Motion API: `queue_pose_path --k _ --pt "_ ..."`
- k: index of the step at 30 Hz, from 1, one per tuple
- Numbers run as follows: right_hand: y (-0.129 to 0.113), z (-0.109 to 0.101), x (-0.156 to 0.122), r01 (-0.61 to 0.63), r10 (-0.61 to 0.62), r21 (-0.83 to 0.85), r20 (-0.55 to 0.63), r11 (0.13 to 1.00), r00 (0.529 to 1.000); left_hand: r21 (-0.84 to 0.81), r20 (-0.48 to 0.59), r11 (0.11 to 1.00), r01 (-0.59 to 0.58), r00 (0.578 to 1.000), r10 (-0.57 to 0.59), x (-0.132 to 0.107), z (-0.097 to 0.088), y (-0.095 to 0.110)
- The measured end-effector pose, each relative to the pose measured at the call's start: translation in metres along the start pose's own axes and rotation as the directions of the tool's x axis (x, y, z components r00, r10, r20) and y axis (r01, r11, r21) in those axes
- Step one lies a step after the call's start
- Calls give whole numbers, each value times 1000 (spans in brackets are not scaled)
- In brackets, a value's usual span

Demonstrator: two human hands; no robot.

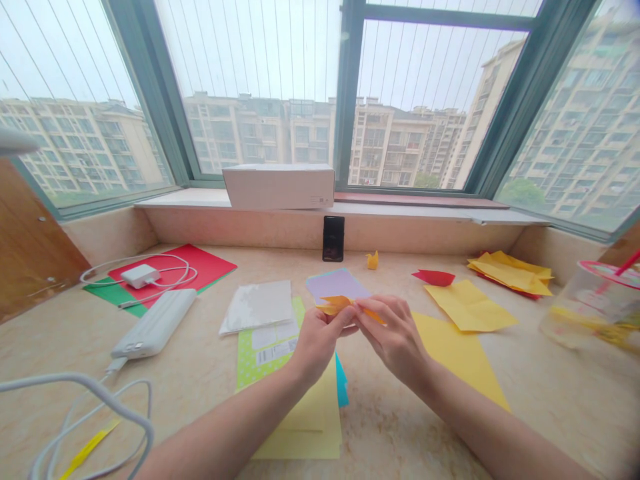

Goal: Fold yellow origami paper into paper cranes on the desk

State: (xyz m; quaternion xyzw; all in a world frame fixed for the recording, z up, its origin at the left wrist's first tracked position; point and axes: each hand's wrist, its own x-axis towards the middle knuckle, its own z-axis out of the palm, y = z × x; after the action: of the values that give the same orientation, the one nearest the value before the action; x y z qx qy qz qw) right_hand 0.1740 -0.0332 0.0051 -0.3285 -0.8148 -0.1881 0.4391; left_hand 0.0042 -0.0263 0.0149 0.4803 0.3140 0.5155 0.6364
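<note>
My left hand [320,337] and my right hand [393,333] meet over the middle of the counter. Between them they pinch a folded piece of orange-yellow paper [336,305]; its pointed ends stick out on both sides of my fingers. The fingers of both hands are closed, and the middle of the fold is hidden behind them. Just beyond lies a stack of lilac paper squares [337,283]. Beneath my left forearm are a green dotted packet [250,360] and pale yellow sheets [305,433]. A yellow sheet [463,360] lies beside my right forearm.
A small folded yellow figure [373,260] stands near a black phone [333,239] propped on the wall. Right are a red folded piece [434,277], creased yellow paper [470,305] and a plastic cup [595,307]. Left are a white power bank [155,323], cables and red paper [210,267].
</note>
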Motion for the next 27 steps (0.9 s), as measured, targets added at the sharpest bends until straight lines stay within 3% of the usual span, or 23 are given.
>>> queue_pose_path --k 3,6,9,11,17,27 --pt "-1 1 1 11 -11 0 -45 1000 999 10 -3 1000 -11 1000 11 1 -2 -1" --pt "-1 2 3 -138 150 174 -60 975 987 29 -5 999 -34 999 34 6 -5 -3" --pt "-1 1 5 -392 429 389 -9 834 903 70 41 994 -78 996 75 9 -8 -3" --pt "-1 0 7 -489 523 449 55 748 851 103 96 988 -111 990 101 8 -8 -2" --pt "-3 -2 7 -502 514 471 114 726 850 160 122 970 -185 978 167 5 -8 -5" --pt "0 -7 9 -528 512 507 185 681 839 128 149 988 -85 987 66 4 -6 -2"
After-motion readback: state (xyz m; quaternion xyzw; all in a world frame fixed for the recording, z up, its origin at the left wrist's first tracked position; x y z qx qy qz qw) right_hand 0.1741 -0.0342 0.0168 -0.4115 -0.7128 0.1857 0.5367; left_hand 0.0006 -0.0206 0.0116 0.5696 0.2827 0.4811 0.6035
